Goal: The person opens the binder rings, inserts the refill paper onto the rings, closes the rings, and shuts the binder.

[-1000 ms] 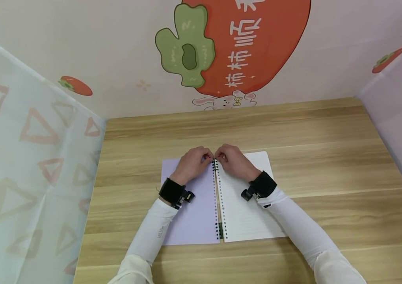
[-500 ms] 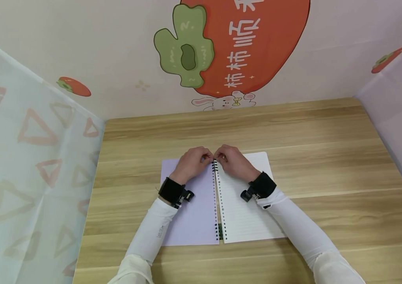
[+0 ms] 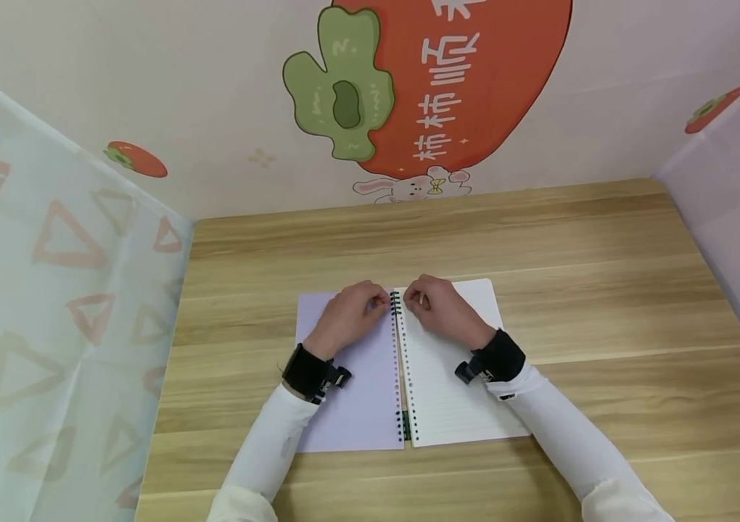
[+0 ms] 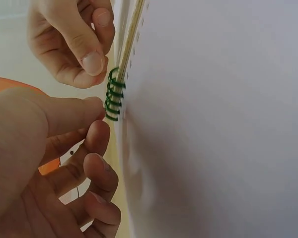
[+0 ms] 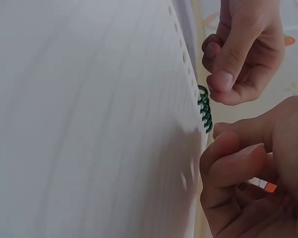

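Note:
An open notebook lies in the head view, its pale purple cover on the left and a white lined page on the right. Punched holes run down both inner edges. Short green binding rings join the halves at the top; a second green ring piece sits at the bottom. My left hand is over the cover's top, fingers loosely curled, thumb tip right beside the upper rings in the left wrist view. My right hand is over the page's top, fingers loosely bent, fingertips just off the rings.
The notebook rests on a wood-grain table. Behind stands a wall panel with a large persimmon print. A patterned sheet borders the left side and a pale panel the right. Black wrist cameras are strapped on both wrists.
Both hands have drawn apart from the upper rings and slid slightly toward the body, so the green rings now show between them. The notebook has stayed in place.

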The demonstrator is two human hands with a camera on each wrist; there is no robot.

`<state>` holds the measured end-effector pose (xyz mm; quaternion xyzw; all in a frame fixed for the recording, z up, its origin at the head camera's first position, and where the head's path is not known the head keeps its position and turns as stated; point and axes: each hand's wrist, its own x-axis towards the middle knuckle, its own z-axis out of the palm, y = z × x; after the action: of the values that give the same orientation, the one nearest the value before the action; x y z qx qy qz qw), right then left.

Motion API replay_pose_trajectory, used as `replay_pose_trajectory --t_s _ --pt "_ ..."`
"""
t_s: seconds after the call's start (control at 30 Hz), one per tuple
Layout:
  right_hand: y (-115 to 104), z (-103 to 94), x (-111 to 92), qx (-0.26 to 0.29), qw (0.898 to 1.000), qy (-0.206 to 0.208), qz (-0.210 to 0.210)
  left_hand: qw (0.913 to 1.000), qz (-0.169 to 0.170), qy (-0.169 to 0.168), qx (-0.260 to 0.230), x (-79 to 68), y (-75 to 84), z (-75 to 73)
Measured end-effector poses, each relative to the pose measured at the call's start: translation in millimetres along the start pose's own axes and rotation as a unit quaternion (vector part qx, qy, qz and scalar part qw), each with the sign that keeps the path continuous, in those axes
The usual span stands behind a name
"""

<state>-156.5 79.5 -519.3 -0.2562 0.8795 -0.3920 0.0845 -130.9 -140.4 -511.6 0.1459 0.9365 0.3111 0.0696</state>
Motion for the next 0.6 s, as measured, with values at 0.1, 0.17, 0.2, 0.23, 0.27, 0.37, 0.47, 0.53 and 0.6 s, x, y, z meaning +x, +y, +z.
replay_pose_trajectory --t_s 0.1,0.17,0.2,0.23,0.27,0.37,0.47,0.53,0.6 --pt "-1 2.2 -5 0.002 1.000 -0.002 -0.013 1.0000 0.006 -0.004 0.002 -5.2 1.9 2.8" --pt "-1 4.3 -7 0.005 1.000 -0.004 -0.022 0.9999 0.008 -0.007 0.004 -7.4 2.7 4.9" --pt "-2 5.4 -7 0.004 1.000 -0.005 -0.025 0.9999 0.009 -0.006 0.005 -8.0 3.2 5.9" --pt "-1 6.6 -8 0.004 1.000 -0.006 -0.026 0.9999 0.009 -0.006 0.007 -8.5 3.5 6.6" --pt "-2 7.6 -8 0.004 1.000 -0.007 -0.026 0.9999 0.009 -0.005 0.009 -8.7 3.7 7.3" --pt "-1 10.2 -8 0.000 1.000 -0.005 -0.028 0.9999 0.009 0.002 0.011 -8.8 3.8 9.1" --pt "-1 11.3 -8 -0.002 0.999 0.003 -0.032 0.9998 0.011 0.010 0.012 -8.5 3.5 10.3" --pt "-1 11.8 -9 -0.002 0.999 0.007 -0.036 0.9998 0.011 0.012 0.013 -8.4 3.0 11.0" --pt "-2 12.1 -9 0.000 0.999 0.009 -0.037 0.9998 0.009 0.013 0.014 -8.3 2.7 11.2"
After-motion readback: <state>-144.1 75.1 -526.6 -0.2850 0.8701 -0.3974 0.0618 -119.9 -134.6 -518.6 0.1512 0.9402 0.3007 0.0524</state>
